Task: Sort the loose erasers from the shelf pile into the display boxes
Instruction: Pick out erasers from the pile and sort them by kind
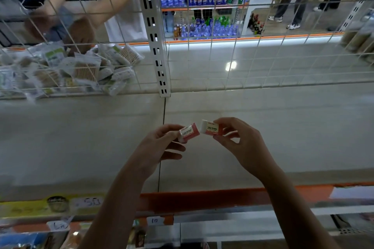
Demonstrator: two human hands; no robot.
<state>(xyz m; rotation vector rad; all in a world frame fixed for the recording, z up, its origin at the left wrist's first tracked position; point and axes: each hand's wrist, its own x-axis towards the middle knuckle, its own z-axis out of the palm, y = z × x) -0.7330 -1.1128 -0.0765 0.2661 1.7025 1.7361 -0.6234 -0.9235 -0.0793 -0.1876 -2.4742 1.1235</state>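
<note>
Pink-and-white sleeved rectangular eraser (188,132) sits pinched in the left hand (162,147) above the pale shelf (81,137); just beside it, a second matching eraser (210,127) is pinched by the right hand (242,143).

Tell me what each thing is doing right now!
left hand: pinching the left eraser, held up above the shelf.
right hand: pinching the right eraser, held up, label showing.
shelf: bare under the hands.
cotton swab packets: piled behind the wire grid.
</note>
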